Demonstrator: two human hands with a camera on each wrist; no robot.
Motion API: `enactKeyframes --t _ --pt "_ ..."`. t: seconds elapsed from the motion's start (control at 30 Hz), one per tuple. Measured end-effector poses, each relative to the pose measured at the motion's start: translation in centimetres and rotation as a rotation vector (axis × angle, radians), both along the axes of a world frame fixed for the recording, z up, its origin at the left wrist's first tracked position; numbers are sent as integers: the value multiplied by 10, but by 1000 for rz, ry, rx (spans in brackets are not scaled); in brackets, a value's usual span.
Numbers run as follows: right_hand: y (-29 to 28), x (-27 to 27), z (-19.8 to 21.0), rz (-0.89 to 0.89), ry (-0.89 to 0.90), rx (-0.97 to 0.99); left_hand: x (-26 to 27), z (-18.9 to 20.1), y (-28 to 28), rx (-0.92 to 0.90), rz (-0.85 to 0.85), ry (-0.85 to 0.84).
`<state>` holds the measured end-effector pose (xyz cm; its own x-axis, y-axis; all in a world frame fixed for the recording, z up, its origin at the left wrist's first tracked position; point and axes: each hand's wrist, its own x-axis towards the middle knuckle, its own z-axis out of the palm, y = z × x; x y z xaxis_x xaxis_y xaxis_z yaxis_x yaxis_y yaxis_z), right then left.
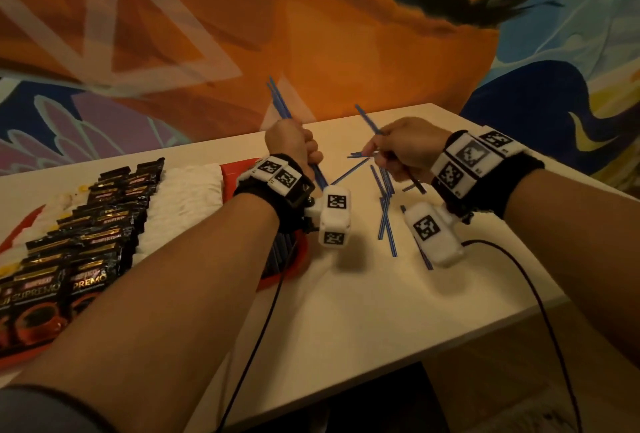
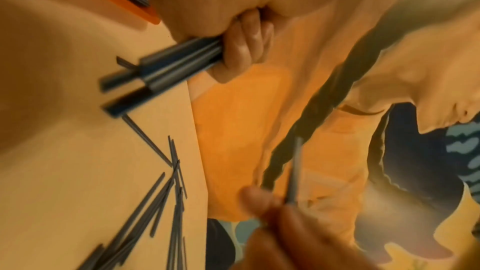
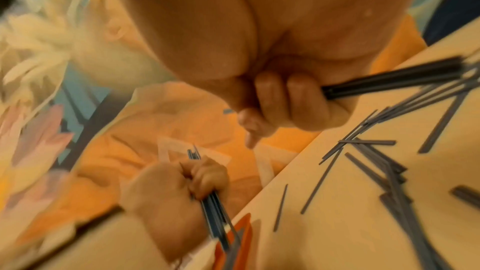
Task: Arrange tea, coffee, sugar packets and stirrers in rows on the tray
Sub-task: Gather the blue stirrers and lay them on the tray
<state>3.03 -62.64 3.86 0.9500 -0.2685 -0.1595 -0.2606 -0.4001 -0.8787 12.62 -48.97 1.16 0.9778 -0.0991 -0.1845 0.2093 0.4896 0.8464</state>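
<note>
The left grip (image 1: pixel 294 145) clutches a stirrer bundle (image 1: pixel 278 98), the right grip (image 1: pixel 401 148) pinches a few stirrers (image 1: pixel 367 117) (more lie loose on the tabletop (image 1: pixel 346 294) beneath it), and either upright bunch may slip and scatter off the tray (image 1: pixel 230 173).
</note>
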Motion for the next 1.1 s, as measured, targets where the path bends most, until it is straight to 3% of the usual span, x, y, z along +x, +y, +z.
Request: enactKeyframes --t 0.1,0.2,0.37,0.73,0.97,1.1 --pt "9 7 8 -73 -119 62 -14 -5 -4 122 -98 -40" --pt "19 19 11 -91 -183 4 -22 -6 -10 210 -211 -61" --pt "31 31 11 -81 -244 5 -35 0 -16 241 -342 -188" --pt "31 27 13 -24 -302 177 -44 12 -9 218 -426 -218" --pt "32 15 16 -2 -250 280 -52 15 -7 248 -448 -221" --pt "37 14 34 -53 -482 450 -61 22 -7 336 -521 -296"
